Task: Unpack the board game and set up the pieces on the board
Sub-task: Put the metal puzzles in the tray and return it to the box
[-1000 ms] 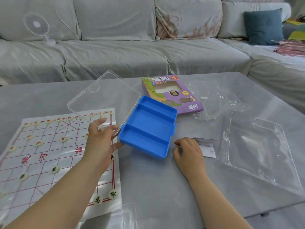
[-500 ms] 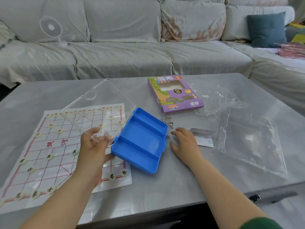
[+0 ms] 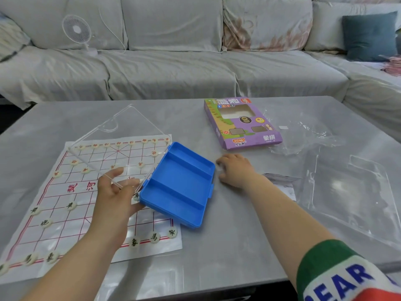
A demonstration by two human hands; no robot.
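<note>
At 5 o'clock, closest to me, my striped sleeve (image 3: 347,274) leads up to my right hand (image 3: 235,169). It lies knuckles-up on the grey worktop (image 3: 227,253) at 1 o'clock, fingers curled down. Whether they cover anything I cannot tell.

At 10 o'clock the board (image 3: 54,192), a thin glossy sheet, lies flat with the round pieces (image 3: 71,205) set along its lines. Over its right edge my left hand (image 3: 115,192) grips the blue case (image 3: 180,185) at the hinge side, where tray meets clear lid (image 3: 117,135). The lid stands open toward 11 o'clock.

Both compartments look empty, so the case should be light and stiff. I judge the thin lid and its hinge the weak spot, and the blue wall the better place to hold. The pieces look small and light, and would likely skid if the case brushed the sheet.

Farther off at 1 o'clock lies the purple box (image 3: 243,124), with crumpled wrap (image 3: 303,135) at 2 o'clock and a clear insert (image 3: 351,192) at 3. Beyond, the sofa (image 3: 173,72) carries a small fan (image 3: 77,29).
</note>
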